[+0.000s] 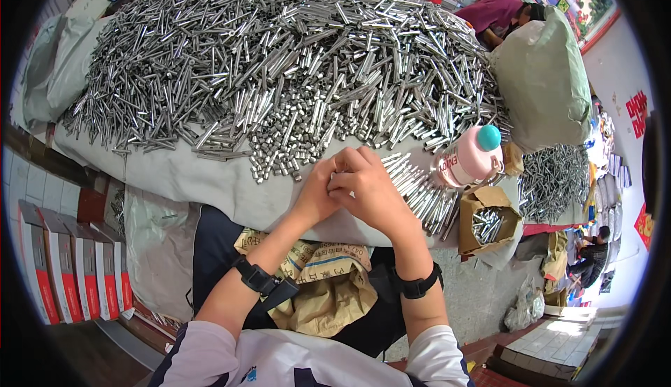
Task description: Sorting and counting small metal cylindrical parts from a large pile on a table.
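My left hand [320, 192] and my right hand [362, 178] meet over the near edge of the cloth-covered table [168, 169], fingers curled against each other. Whatever they pinch is hidden between the fingers. Just beyond them lies a heap of short metal sleeves [288, 135]. Behind it rises a wide pile of long shiny metal tubes [231, 58]. To the right of my right hand, slim metal rods [423, 195] lie side by side in a rough row. An open cardboard box [482, 237] beside them holds more small metal pieces [487, 223].
A pink bottle [465, 160] with a teal cap stands right of the rods. Behind it leans a full pale sack [545, 83]. Red-and-white boxes [77, 268] line the left side. Brown paper [325, 296] covers my lap. A person in purple [489, 16] bends at the far right.
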A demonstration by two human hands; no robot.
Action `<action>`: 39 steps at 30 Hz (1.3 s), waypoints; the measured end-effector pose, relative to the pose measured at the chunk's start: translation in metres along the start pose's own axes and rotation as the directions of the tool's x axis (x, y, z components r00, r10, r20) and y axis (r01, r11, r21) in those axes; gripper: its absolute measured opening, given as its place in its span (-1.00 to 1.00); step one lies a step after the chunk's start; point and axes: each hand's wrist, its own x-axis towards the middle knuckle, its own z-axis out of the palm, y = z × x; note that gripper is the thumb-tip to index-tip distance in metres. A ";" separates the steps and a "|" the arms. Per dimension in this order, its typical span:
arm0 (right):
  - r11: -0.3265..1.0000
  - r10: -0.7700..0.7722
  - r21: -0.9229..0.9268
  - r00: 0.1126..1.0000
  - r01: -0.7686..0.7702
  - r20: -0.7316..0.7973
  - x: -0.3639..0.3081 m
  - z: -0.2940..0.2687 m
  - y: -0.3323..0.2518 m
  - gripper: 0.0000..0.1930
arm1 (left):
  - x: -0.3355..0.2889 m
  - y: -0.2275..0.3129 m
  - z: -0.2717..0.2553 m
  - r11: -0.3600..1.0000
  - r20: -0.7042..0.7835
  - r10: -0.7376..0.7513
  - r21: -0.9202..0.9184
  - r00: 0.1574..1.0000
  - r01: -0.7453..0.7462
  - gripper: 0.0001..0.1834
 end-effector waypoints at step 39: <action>0.645 0.353 0.703 0.933 -0.299 0.073 -0.006 0.011 0.036 -0.78 | -0.003 -0.008 -0.015 0.987 -0.122 0.034 0.158 0.992 -0.015 -0.57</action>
